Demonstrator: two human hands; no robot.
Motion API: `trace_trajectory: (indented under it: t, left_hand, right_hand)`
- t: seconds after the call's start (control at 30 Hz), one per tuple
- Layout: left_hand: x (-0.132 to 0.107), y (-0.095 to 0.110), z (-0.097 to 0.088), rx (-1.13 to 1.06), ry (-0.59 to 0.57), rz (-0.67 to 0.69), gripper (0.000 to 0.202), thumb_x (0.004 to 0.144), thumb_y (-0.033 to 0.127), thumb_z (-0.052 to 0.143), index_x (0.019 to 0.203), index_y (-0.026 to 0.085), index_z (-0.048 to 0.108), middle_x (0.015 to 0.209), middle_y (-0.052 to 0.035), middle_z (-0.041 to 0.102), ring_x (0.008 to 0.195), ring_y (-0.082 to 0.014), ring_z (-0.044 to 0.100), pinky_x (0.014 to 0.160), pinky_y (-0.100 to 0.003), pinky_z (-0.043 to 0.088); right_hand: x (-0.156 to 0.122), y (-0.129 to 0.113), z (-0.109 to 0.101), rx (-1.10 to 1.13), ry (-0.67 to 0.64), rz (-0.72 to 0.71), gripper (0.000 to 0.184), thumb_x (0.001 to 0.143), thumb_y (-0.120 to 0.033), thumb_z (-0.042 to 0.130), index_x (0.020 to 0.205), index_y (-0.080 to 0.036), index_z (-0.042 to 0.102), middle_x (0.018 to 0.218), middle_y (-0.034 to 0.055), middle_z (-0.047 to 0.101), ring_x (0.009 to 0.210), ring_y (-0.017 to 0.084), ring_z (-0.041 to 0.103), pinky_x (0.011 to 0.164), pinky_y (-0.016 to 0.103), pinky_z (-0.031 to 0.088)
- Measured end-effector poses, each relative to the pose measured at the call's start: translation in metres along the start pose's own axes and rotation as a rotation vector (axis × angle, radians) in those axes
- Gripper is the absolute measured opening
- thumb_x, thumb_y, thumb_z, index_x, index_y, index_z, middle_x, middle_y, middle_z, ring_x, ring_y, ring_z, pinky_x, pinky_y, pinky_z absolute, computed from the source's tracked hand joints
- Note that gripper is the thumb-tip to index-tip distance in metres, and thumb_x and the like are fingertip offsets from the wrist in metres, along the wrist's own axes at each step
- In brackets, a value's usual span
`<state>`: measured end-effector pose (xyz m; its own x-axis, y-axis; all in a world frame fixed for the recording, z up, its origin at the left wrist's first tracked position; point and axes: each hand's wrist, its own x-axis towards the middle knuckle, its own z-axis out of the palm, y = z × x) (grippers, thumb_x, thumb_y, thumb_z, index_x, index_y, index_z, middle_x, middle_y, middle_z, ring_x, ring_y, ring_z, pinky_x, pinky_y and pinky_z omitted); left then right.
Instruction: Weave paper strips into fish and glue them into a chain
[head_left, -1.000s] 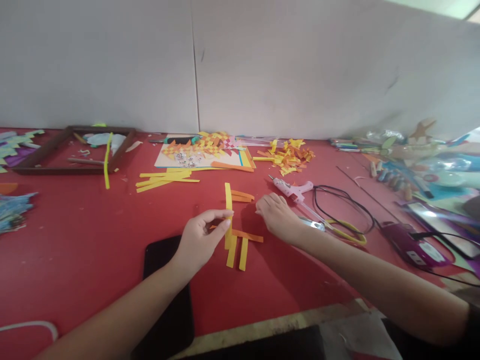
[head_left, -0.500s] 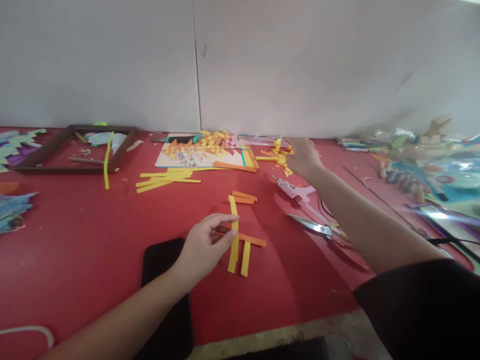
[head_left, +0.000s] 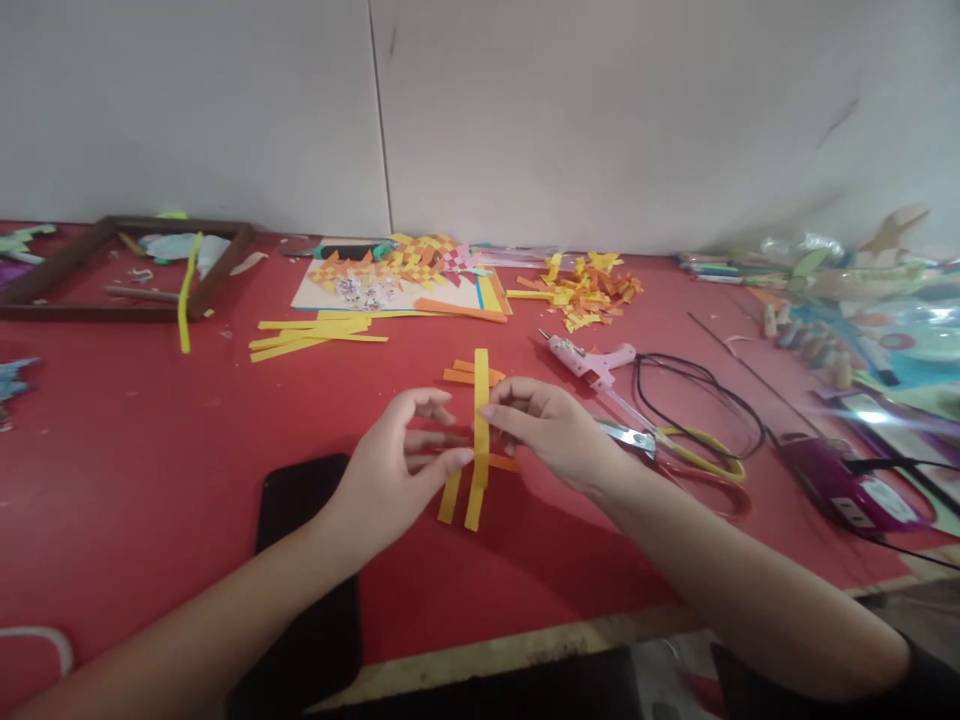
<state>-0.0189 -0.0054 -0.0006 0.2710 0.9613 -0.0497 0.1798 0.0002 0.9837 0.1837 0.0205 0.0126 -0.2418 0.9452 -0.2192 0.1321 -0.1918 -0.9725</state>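
Both hands meet over a small weave of paper strips on the red table (head_left: 150, 430). My left hand (head_left: 397, 475) pinches the woven strips with thumb and forefinger. My right hand (head_left: 551, 430) pinches a long yellow strip (head_left: 480, 430) that stands upright across an orange strip (head_left: 504, 463). A second, shorter yellow strip (head_left: 450, 495) lies beside it. Two loose orange strips (head_left: 469, 373) lie just beyond the hands.
A black phone (head_left: 300, 560) lies under my left forearm. A pink glue gun (head_left: 589, 358), scissors (head_left: 675, 455) and a black cable sit to the right. Yellow strips (head_left: 315, 338), a woven sheet (head_left: 405, 280), paper scraps (head_left: 585, 285) and a wooden frame (head_left: 112, 265) lie farther back.
My right hand came back from the scrap pile at the far side and now grips the long yellow strip. The left hand kept its pinch on the weave. The view shifted slightly.
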Motion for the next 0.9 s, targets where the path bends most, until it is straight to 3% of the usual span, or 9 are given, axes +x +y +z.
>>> trace_trajectory:
  t: [0.07,0.17,0.27,0.4,0.57,0.67,0.8,0.9]
  left_hand:
    - [-0.004,0.009,-0.006,0.319,-0.047,0.143,0.017,0.095,0.031,0.054,0.109,0.021,0.056,0.114,-0.0105,0.061,0.108,-0.0254,0.066,0.09,-0.043,0.058]
    - [-0.007,0.013,-0.015,0.81,-0.199,0.395,0.023,0.097,0.021,0.043,0.102,0.019,0.066,0.111,-0.0137,0.068,0.109,-0.0323,0.065,0.097,-0.055,0.052]
    - [-0.004,0.002,-0.023,1.034,-0.285,0.59,0.025,0.095,0.019,0.05,0.112,0.015,0.068,0.128,-0.0175,0.067,0.125,-0.0368,0.059,0.106,-0.056,0.048]
    - [-0.003,-0.012,-0.026,1.114,-0.324,0.736,0.028,0.094,0.023,0.057,0.117,0.011,0.068,0.125,-0.0187,0.07,0.114,-0.0358,0.066,0.097,-0.053,0.055]
    - [-0.009,-0.01,-0.019,1.124,-0.215,0.786,0.024,0.091,0.025,0.063,0.106,0.008,0.072,0.106,-0.0174,0.074,0.094,-0.0335,0.071,0.081,-0.05,0.062]
    - [-0.011,-0.013,-0.015,1.083,-0.136,0.772,0.026,0.094,0.031,0.059,0.101,0.009,0.072,0.106,-0.0175,0.073,0.094,-0.0339,0.07,0.08,-0.052,0.062]
    - [-0.009,-0.02,-0.011,1.049,-0.093,0.791,0.029,0.096,0.034,0.056,0.101,0.009,0.07,0.11,-0.0176,0.072,0.097,-0.0342,0.069,0.081,-0.052,0.062]
    - [-0.008,-0.021,-0.009,1.047,-0.105,0.805,0.018,0.095,0.025,0.057,0.095,0.012,0.069,0.102,-0.0146,0.073,0.089,-0.0313,0.069,0.072,-0.047,0.063]
  right_hand:
    - [-0.001,0.006,-0.004,0.032,0.03,0.045,0.028,0.078,-0.042,0.074,0.077,-0.018,0.058,0.062,-0.0053,0.059,0.051,0.007,0.052,0.055,0.025,0.044]
    - [-0.004,0.01,-0.005,0.051,0.034,0.114,0.027,0.074,-0.035,0.078,0.079,-0.018,0.057,0.063,-0.0055,0.061,0.047,0.007,0.053,0.051,0.024,0.043]
    - [-0.008,0.011,-0.002,0.083,0.038,0.155,0.03,0.072,-0.029,0.079,0.086,-0.019,0.054,0.064,-0.0058,0.064,0.048,0.008,0.058,0.052,0.024,0.046]
    - [-0.008,0.016,0.003,0.13,0.048,0.142,0.038,0.07,-0.027,0.081,0.093,-0.02,0.05,0.07,-0.0062,0.066,0.049,0.009,0.062,0.055,0.025,0.051]
    - [-0.01,0.026,0.008,0.093,0.079,0.077,0.045,0.067,-0.032,0.084,0.09,-0.022,0.046,0.08,-0.0052,0.062,0.059,0.011,0.068,0.058,0.027,0.056]
    - [-0.012,0.031,0.01,0.021,0.046,-0.001,0.041,0.072,-0.033,0.08,0.094,-0.023,0.046,0.082,-0.0033,0.063,0.064,0.012,0.067,0.062,0.027,0.058]
    - [-0.012,0.036,0.01,-0.233,0.099,-0.189,0.023,0.082,-0.024,0.069,0.094,-0.023,0.05,0.085,-0.0006,0.064,0.076,0.013,0.068,0.069,0.026,0.058]
    - [-0.011,0.038,0.008,-0.498,0.157,-0.355,0.015,0.085,-0.019,0.067,0.09,-0.022,0.054,0.086,0.0004,0.064,0.076,0.012,0.066,0.066,0.024,0.056]
